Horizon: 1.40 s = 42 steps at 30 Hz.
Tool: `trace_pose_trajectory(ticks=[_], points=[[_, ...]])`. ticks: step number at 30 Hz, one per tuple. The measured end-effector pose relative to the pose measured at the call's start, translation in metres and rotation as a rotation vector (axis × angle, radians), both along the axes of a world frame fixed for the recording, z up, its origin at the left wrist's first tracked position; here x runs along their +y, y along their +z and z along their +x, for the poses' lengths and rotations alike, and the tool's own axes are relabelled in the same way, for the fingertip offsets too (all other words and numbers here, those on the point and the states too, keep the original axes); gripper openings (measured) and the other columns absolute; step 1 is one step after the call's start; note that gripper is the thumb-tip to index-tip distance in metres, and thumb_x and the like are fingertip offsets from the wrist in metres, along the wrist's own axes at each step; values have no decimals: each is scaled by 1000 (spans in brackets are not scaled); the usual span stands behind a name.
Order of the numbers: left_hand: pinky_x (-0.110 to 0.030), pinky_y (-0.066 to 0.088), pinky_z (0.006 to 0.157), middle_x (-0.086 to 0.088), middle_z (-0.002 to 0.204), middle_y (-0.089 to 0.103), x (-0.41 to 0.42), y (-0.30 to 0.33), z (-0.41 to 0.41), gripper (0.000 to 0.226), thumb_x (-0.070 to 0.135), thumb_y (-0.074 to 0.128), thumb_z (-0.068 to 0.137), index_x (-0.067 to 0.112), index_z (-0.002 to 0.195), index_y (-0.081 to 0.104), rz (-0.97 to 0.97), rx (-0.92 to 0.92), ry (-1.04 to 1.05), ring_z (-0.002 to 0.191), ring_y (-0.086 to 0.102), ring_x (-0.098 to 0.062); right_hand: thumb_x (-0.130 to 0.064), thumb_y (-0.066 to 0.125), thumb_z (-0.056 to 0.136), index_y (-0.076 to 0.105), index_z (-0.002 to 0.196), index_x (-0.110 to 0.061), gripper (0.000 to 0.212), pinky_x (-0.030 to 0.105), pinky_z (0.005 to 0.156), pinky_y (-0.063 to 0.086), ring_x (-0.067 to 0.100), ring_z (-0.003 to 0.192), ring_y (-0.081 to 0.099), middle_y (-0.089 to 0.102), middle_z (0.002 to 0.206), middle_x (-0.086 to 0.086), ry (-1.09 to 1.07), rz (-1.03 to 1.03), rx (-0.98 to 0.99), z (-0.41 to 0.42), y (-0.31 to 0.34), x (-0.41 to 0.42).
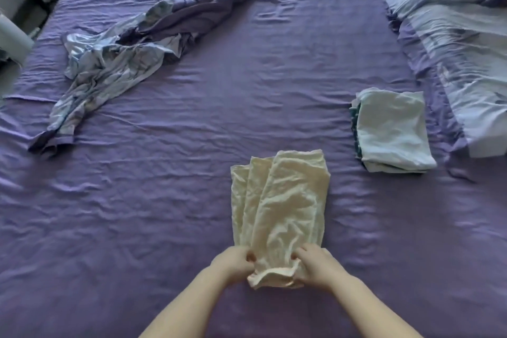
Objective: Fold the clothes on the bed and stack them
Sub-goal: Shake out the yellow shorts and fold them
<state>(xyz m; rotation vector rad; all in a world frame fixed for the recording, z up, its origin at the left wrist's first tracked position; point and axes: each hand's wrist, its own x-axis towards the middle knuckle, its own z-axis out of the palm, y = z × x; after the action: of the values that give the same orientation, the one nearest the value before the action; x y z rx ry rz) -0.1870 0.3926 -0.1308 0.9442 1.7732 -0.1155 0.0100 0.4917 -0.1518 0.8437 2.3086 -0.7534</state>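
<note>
left hand (233, 262): it grips the near left corner of the cream garment (279, 208), fingers curled into the cloth.
right hand (315, 263): it grips the near right corner of the same garment, thumb on top, fingers curled under the edge.
cream garment: it lies on the purple bed sheet (164, 200) and runs from between the two hands straight away from them. it is already folded lengthwise into a narrow strip; three stepped layers show along its left side. the cloth is thin, soft and much creased, and the near hem is bunched and a little lifted between the hands.
step in hand: i judge it is the last cross fold of this garment, near end to far end.
next move: it probably calls for both hands to lift the near end evenly and lay it over the far end, so that the loose layers do not slide apart.
folded stack (395, 132): forward and to the right of the right hand, well apart from it. a pale, neat piece is on top, with darker teal edges under it. the cream piece should go there after.
unfolded bluish garment (129, 55): far forward and to the left of the left hand, crumpled in a long heap, not yet folded.
pillows (452, 22): farthest to the right, beyond the stack.
</note>
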Motion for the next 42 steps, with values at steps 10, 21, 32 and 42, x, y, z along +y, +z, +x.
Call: trace_pose_trajectory(ticks=[10,21,32,42], points=[[-29,48,78,2,113,66,70,-56,-9,28,16,43,92,22,108,65,242,267,520,102,60,-18,-23,47,93,54,120,-15,29,28,97,36,21,118,45,53,125,1,-77,115,293,-61,-27,99],[-31,48,75,9,114,59,92,-88,-12,24,33,43,94,32,115,56,279,444,432,101,59,-17,-38,49,90,49,110,-14,32,37,90,34,28,110,50,59,115,7,-87,423,89,-148,-52,184],[-30,43,89,7,128,54,204,-72,-28,42,3,42,89,23,124,57,650,256,286,114,52,-16,-28,60,81,57,102,-41,25,32,88,37,11,88,59,64,85,-23,-396,-27,434,-93,-30,205],[-26,48,52,8,73,56,213,-47,-51,14,20,55,76,25,83,66,333,-43,183,58,54,-13,2,47,79,51,117,-41,57,25,71,46,5,82,61,67,99,-15,-421,-333,530,-83,-20,220]])
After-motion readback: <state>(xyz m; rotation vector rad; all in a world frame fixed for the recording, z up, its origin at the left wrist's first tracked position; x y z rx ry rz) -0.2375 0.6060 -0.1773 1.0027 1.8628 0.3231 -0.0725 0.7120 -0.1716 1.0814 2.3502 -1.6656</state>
